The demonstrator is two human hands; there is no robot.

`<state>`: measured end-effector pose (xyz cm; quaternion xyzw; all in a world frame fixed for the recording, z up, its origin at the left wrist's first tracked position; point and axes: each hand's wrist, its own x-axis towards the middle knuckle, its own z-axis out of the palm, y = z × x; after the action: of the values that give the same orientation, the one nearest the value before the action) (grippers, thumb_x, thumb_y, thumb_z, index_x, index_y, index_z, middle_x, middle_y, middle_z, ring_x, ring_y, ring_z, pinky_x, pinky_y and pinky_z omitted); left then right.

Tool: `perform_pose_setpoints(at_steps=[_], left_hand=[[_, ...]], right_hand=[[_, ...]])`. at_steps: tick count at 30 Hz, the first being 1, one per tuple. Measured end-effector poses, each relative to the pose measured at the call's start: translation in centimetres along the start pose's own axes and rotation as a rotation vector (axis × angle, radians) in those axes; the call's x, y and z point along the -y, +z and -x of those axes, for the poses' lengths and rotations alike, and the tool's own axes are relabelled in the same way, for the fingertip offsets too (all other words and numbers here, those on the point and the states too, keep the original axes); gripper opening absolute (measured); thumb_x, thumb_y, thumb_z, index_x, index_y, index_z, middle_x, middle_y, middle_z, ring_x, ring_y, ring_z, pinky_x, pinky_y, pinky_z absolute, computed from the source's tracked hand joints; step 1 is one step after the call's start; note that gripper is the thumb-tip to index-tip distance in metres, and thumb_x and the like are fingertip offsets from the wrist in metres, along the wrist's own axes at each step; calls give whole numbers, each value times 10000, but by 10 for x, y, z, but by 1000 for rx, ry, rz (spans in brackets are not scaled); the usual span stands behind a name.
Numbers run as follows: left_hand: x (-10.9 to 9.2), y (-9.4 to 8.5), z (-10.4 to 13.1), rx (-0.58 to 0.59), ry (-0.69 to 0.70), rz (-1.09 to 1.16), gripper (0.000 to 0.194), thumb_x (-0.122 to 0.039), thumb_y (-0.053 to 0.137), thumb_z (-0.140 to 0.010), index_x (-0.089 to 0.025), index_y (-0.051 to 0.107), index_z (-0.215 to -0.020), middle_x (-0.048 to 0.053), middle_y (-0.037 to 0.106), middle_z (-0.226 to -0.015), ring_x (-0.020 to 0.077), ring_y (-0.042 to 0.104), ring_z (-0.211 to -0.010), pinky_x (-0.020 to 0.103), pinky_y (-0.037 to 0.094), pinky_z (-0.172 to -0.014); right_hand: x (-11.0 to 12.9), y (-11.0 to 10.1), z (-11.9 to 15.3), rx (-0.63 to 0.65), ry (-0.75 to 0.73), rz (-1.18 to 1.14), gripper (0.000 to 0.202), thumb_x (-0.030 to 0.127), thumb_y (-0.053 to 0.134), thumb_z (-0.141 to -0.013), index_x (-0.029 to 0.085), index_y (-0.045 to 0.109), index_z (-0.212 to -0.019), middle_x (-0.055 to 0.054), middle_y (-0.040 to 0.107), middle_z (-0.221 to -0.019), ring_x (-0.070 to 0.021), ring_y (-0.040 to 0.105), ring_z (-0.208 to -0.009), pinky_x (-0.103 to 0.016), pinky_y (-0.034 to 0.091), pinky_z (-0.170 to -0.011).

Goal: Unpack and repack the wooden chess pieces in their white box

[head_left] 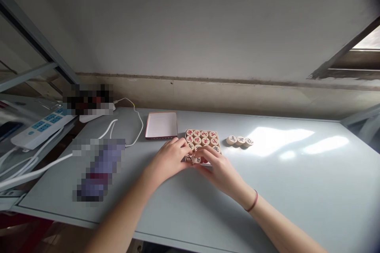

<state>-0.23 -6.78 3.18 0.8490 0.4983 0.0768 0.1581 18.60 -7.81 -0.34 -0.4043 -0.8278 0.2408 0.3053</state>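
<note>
A shallow box (218,136) sits on the grey table, filled with rows of round wooden Chinese chess pieces (205,141) marked in red or black characters. My right hand (216,168) pinches one chess piece (196,159) between thumb and fingers at the box's front row. Closed around the box's front left corner is my left hand (170,158), its thumb at the front side and its fingers over the left pieces. Both hands hide part of the lower rows. Three more pieces with black characters (241,140) stand in a touching row right of the box.
The box lid (162,125), white inside, lies behind my left hand. A blurred-out purple item (102,170) and white cables (138,126) are on the left. Beyond them lies a power strip (43,126). A wall (208,95) bounds the table's back.
</note>
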Motion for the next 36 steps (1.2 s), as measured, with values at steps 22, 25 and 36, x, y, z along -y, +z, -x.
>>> perform_pose_setpoints(at_steps=[22, 25, 36], left_hand=[[2, -7, 2, 34, -43, 100, 113, -286, 573, -867, -223, 648, -923, 9, 637, -920, 185, 596, -872, 278, 461, -749], [1, -7, 1, 37, -69, 90, 119, -290, 559, -878, -214, 649, -893, 12, 632, -908, 185, 596, -865, 281, 460, -748], [1, -3, -1, -60, -23, 65, 159, -270, 516, -906, -217, 661, -943, 27, 611, -902, 181, 577, -877, 289, 477, -768]], right_hand=[[-1, 5, 0, -38, -159, 220, 197, 127, 452, -895, 189, 635, -936, -64, 638, -854, -164, 578, -748, -314, 513, -659], [0, 3, 0, -17, -130, 263, 179, 132, 453, -894, 187, 623, -886, -50, 637, -774, -169, 559, -719, -311, 494, -627], [2, 1, -1, 2, -158, 233, 205, 121, 484, -875, 212, 610, -1009, -44, 680, -860, -182, 590, -780, -317, 502, -678]])
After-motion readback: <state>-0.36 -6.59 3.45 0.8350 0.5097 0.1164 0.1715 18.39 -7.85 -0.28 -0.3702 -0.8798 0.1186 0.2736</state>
